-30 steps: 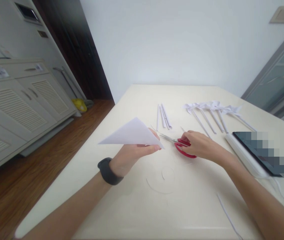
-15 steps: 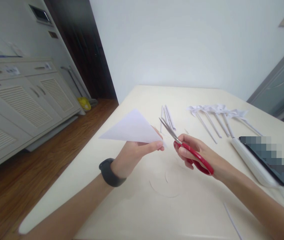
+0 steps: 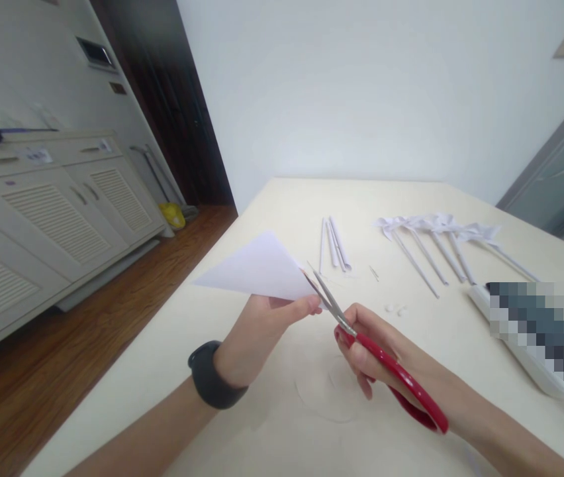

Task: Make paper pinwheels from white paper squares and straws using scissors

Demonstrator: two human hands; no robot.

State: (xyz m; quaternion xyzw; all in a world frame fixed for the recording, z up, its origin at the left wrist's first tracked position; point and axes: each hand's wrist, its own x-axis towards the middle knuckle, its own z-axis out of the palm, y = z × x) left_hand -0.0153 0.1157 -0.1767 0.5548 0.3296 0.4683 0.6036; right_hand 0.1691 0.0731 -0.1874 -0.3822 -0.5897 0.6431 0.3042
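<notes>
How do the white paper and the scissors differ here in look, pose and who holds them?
Look: the white paper is a plain, broad triangle; the scissors are long and narrow, red-handled with metal blades.
Pose: the paper spreads sideways; the scissors slant, blades pointing away from the person.
Hold: the left hand has the paper, the right hand the scissors.
Shared: both are held above the table.

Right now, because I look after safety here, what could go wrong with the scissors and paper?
The red-handled metal scissors have their blades slightly parted close to the thumb of the left hand, so a slip might nick it. That hand holds the white triangular piece of paper near its right end, leaving the pointed left end unsupported, so it could tilt and a cut might stray.
</notes>
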